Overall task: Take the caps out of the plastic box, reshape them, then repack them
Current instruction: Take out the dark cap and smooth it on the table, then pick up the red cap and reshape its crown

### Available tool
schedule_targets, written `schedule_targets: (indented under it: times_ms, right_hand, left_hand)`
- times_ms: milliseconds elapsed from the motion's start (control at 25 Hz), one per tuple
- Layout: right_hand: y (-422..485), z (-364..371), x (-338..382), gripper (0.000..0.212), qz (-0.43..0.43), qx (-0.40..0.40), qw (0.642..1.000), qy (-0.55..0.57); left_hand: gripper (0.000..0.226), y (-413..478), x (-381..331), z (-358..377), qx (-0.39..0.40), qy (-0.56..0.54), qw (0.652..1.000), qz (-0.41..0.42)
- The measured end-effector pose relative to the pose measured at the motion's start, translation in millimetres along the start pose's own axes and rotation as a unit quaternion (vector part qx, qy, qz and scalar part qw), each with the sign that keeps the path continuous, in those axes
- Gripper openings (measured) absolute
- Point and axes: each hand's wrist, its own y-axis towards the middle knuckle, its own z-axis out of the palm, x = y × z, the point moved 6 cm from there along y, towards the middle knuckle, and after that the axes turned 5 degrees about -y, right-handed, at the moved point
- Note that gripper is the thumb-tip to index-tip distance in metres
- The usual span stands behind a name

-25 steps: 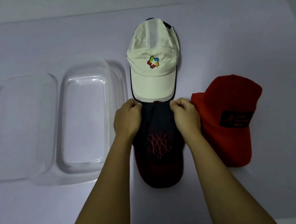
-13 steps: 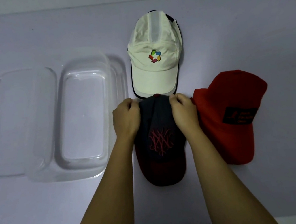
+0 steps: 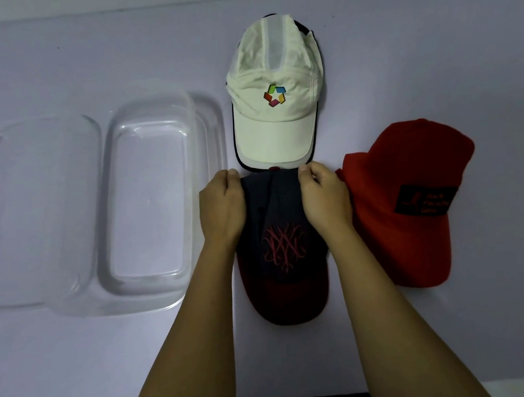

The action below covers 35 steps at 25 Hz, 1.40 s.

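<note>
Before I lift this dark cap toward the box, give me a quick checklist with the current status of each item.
1. Both hands on the dark cap: ok, left hand and right hand pinch its crown sides.
2. Plastic box empty: ok.
3. Lid off: ok, lying left of the box.
4. Dark cap free of the white cap: cannot tell, the edges meet.
5. Red cap out of the way: not ok, it touches the right hand.
</note>
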Motion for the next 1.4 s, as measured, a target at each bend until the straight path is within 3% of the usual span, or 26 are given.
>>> schedule_targets:
  times_ms: [200,280,400,480,600,680,760,840,920,1040,1160,1240,1320,1400]
  right_hand:
    - [-3.4,0.6,11.2,0.020,-0.020,0.037,0.999,-0.002]
    - [-9.8,-5.3,23.4,0.029,-0.070,0.040,0.997,-0.016]
    - [-34.3,-49.3,54.2,0.034,-0.225,-0.051,0.973,0.013]
    - [-53.1,-89.6,48.4,0.031,-0.270,-0.160,0.948,0.055]
    - [-76.2,-126.4,-6.4,0.027,-0.172,-0.308,0.929,0.113]
    - [-80.2,-129.0,-52.7,0.029,-0.067,-0.330,0.934,0.123]
    - [-72.7,-122.0,-97.0,0.042,0.044,-0.278,0.953,0.110]
    - [-64.8,-115.7,-128.0,0.058,0.137,-0.205,0.965,0.093]
    - [-59.8,-116.1,-143.6,0.061,0.188,-0.157,0.966,0.086]
    - [-55.3,-117.4,-149.7,0.061,0.270,-0.103,0.943,0.168]
    - [-55.1,-127.9,-144.8,0.049,0.256,-0.141,0.919,0.264]
    - [-57.9,-144.6,-136.9,0.043,0.249,-0.197,0.914,0.252]
    - [-59.0,-156.0,-130.7,0.046,0.230,-0.202,0.913,0.270]
    - [-61.8,-160.8,-122.0,0.052,0.207,-0.179,0.911,0.310]
  left_hand:
    - [0.035,-6.3,-11.0,1.8,0.020,0.005,0.999,0.027]
    - [0.034,-12.7,-26.8,1.9,0.042,-0.006,0.996,0.076]
    - [0.043,-29.4,-59.9,-8.9,0.026,0.005,0.984,0.175]
    - [0.043,-52.2,-76.1,-8.2,0.024,-0.024,0.975,0.218]
    - [0.041,-104.4,-80.2,25.2,0.096,-0.064,0.968,0.223]
    - [0.045,-137.3,-67.2,65.4,0.189,-0.038,0.962,0.195]
    - [0.051,-155.7,-40.1,102.6,0.248,0.003,0.960,0.129]
    - [0.052,-159.2,-18.5,126.8,0.248,0.053,0.965,0.064]
    - [0.053,-162.5,-13.3,140.6,0.253,0.118,0.960,0.019]
    - [0.052,-159.0,-17.2,143.3,0.235,0.057,0.970,-0.038]
    - [0.026,-161.7,-27.5,141.2,0.221,-0.085,0.966,-0.107]
    - [0.009,-162.0,-42.3,135.3,0.203,-0.148,0.958,-0.141]
    - [0.019,-149.7,-56.9,127.9,0.162,-0.155,0.964,-0.145]
    - [0.045,-142.9,-68.5,126.0,0.151,-0.180,0.951,-0.199]
